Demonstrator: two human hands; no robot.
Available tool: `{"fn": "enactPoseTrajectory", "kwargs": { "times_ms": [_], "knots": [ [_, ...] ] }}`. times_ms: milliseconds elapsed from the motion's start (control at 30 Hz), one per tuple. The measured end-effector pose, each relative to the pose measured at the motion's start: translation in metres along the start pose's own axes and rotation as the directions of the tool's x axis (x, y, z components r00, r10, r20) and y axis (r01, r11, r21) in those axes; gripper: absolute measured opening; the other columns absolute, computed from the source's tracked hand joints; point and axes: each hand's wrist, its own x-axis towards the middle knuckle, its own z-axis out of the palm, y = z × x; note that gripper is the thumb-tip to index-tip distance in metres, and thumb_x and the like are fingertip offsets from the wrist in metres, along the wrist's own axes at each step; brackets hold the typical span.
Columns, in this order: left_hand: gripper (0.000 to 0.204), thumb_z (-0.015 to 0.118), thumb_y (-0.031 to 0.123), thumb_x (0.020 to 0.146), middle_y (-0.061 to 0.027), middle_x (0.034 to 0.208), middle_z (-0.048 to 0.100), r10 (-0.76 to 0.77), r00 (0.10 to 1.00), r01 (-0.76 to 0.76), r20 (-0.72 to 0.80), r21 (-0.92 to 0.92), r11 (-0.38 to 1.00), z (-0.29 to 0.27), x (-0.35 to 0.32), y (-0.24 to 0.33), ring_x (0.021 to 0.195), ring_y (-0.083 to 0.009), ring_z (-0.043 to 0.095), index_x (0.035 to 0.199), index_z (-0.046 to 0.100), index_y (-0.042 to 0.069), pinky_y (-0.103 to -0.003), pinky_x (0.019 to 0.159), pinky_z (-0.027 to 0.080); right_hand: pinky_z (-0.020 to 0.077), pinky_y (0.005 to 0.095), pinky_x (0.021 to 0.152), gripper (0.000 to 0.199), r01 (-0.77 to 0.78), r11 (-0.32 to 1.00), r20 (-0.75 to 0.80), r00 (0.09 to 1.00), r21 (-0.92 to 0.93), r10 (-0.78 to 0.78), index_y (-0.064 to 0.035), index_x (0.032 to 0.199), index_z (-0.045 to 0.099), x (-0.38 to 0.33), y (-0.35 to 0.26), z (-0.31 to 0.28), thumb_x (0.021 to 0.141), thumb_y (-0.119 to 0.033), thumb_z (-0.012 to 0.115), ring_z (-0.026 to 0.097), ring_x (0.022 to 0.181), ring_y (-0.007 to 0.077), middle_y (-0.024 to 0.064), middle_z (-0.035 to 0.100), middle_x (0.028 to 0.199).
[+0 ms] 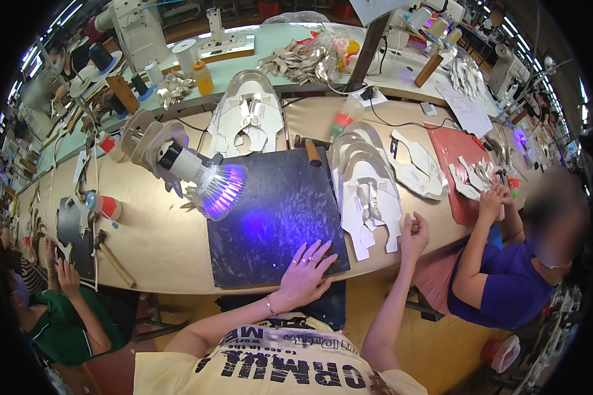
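Two bare hands are at the near side of the tan table (158, 237): the left hand (303, 280) lies flat on the dark board (280, 197), fingers spread and gripping nothing, while the right hand (413, 236) is loosely curled, and I cannot tell whether it grasps anything. Just left of the right hand, white cut pieces (354, 220) lie overlapped along the board's right edge; a lit lamp (224, 191) hangs over the board's far left part.
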Motion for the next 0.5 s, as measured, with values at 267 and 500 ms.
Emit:
{"fn": "enactPoseTrajectory", "kwargs": {
  "times_ms": [267,500],
  "knots": [
    [0.07,0.065,0.036,0.089,-0.0244,0.148,0.037,-0.176,0.97,0.152,-0.166,-0.149,0.977,0.014,0.094,-0.042,0.142,-0.0411,0.027,0.143,0.038,0.002,-0.055,0.117,0.017,0.0443,0.0389,0.077,0.037,0.293,0.846,0.045,0.951,-0.444,-0.306,-0.0034,0.095,0.068,-0.009,-0.023,0.025,0.082,-0.038,0.076,0.059,0.082,0.0218,0.0097,0.062,0.089],
    [0.072,0.06,0.037,0.091,-0.0236,0.153,0.031,-0.123,0.987,0.126,-0.105,0.025,0.992,0.028,0.149,-0.053,0.143,-0.0378,0.029,0.147,0.032,0.002,-0.053,0.117,0.018,0.0366,0.028,0.053,0.029,0.138,0.983,0.011,0.99,0.118,-0.14,0.0,0.086,0.059,-0.013,-0.017,0.025,0.083,-0.022,0.077,0.04,0.057,0.0101,0.0011,0.051,0.065]
  ]
}}
